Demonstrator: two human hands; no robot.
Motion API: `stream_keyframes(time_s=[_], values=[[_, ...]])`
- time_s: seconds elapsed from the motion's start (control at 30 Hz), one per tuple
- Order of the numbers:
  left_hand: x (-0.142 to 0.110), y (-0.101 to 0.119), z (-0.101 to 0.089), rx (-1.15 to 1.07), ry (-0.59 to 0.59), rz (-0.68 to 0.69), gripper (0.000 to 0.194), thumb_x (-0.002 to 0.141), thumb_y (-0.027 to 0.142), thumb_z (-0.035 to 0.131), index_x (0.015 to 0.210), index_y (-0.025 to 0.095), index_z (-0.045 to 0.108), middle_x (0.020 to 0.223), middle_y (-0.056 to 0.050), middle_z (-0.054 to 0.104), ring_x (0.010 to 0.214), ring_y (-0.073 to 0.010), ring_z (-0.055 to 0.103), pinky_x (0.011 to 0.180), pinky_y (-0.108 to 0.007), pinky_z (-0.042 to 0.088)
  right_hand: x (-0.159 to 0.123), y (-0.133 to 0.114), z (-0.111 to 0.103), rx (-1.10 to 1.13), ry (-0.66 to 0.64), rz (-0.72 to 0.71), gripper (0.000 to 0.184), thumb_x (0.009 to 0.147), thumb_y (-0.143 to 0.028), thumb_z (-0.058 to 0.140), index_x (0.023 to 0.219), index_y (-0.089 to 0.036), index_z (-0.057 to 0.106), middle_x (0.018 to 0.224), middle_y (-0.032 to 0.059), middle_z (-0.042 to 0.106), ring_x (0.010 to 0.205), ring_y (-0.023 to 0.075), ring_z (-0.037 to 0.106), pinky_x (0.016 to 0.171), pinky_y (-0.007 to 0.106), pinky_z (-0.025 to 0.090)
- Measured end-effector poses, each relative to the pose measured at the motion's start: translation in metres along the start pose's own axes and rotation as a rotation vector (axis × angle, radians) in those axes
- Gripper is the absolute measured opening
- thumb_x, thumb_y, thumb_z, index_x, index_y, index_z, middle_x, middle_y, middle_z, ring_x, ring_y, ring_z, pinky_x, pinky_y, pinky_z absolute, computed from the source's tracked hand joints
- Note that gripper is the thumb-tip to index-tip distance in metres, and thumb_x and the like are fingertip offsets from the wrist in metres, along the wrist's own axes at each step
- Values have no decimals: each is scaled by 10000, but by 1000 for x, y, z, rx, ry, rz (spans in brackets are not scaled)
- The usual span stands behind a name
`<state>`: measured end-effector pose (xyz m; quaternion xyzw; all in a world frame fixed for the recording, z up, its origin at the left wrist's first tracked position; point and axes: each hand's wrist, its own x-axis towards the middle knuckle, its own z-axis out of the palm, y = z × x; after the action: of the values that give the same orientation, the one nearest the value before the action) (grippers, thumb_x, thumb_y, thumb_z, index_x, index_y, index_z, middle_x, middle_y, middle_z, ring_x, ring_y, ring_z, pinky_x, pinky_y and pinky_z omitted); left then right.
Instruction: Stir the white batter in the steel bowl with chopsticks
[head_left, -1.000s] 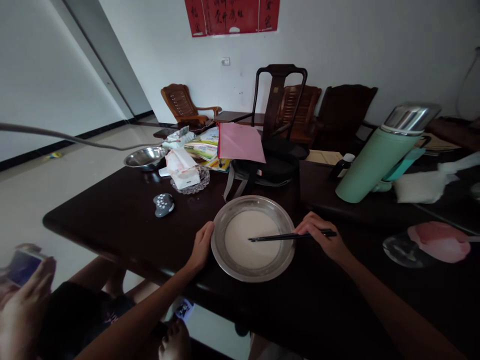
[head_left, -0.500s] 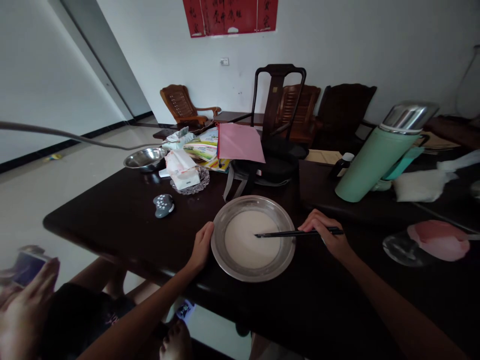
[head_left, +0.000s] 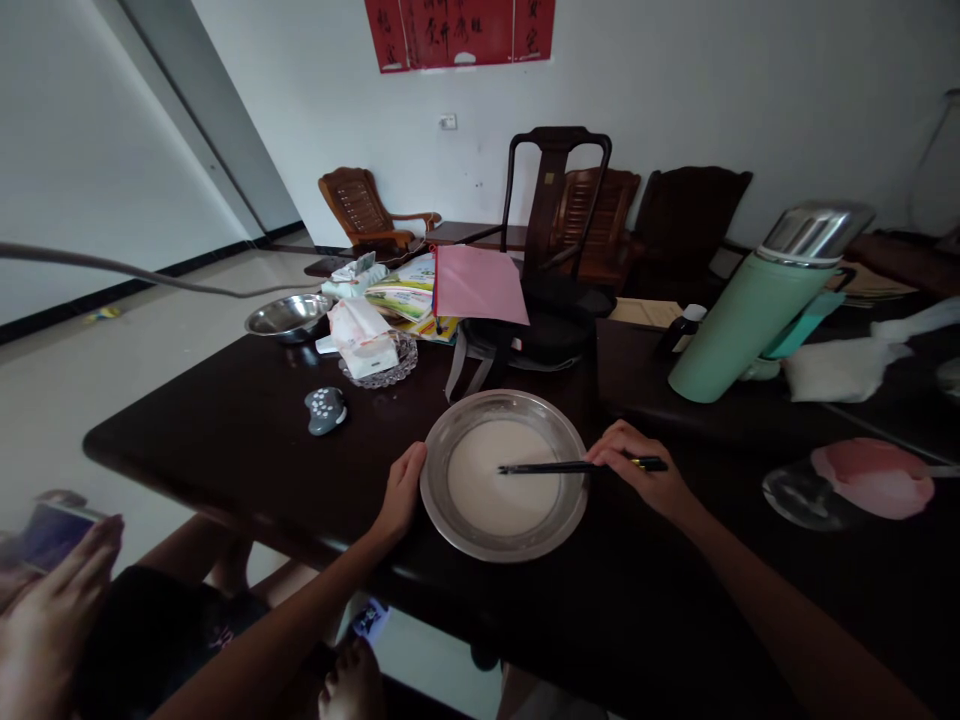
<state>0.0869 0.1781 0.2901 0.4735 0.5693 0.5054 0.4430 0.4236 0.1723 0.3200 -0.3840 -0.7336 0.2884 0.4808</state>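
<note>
A round metal basin (head_left: pixel 504 549) stands on the dark table in front of me, with a milky white liquid (head_left: pixel 491 505) in it. My left hand (head_left: pixel 403 487) grips the basin's left rim. In my right hand (head_left: pixel 636 465) is a pair of black chopsticks (head_left: pixel 551 467), held nearly level across the basin's right rim. Their tips reach into the liquid near its middle. The fingers of the right hand are pinched round the chopsticks' thicker end.
A grey paw-patterned object (head_left: pixel 325 411), a tissue pack (head_left: pixel 364 338) on a glass dish and another metal bowl (head_left: pixel 288 318) lie left. A green thermos (head_left: pixel 757 320) and a pink-topped container (head_left: pixel 874 478) stand right. Another person's hand (head_left: pixel 64 590) holds a phone at lower left.
My right hand and the chopsticks have shifted slightly left, the tips farther in across the liquid. My left hand keeps its hold on the rim.
</note>
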Motion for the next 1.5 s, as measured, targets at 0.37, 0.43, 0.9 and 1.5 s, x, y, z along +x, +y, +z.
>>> stream_keyframes(time_s=[0.37, 0.43, 0.9, 1.5], values=[[2, -6, -2, 1, -9, 14, 493, 751, 659, 575, 623, 191, 489, 617, 47, 425, 598, -115, 362, 539, -230, 349, 0, 2, -2, -18, 13, -16, 250, 941, -311, 548, 760, -229, 699, 783, 45, 715, 758, 201, 634, 709, 364, 478], [3, -7, -2, -5, -15, 13, 496, 747, 666, 574, 630, 191, 494, 620, 47, 429, 597, -115, 365, 537, -231, 349, 0, 2, -3, 13, 44, -7, 308, 960, -315, 515, 718, -226, 684, 755, 43, 700, 720, 189, 623, 681, 350, 471], [2, -4, 0, -4, -8, 14, 503, 732, 670, 583, 618, 188, 492, 613, 51, 429, 593, -114, 367, 540, -234, 356, -1, 1, -1, 36, -32, -17, 286, 959, -298, 518, 748, -236, 701, 777, 38, 710, 765, 194, 631, 701, 346, 470], [1, -1, 0, 9, -5, 18, 496, 737, 661, 581, 608, 193, 479, 602, 47, 421, 584, -115, 363, 523, -231, 360, -2, 2, -1, 67, -30, 19, 326, 968, -322, 493, 715, -226, 675, 764, 46, 698, 738, 196, 610, 697, 357, 465]])
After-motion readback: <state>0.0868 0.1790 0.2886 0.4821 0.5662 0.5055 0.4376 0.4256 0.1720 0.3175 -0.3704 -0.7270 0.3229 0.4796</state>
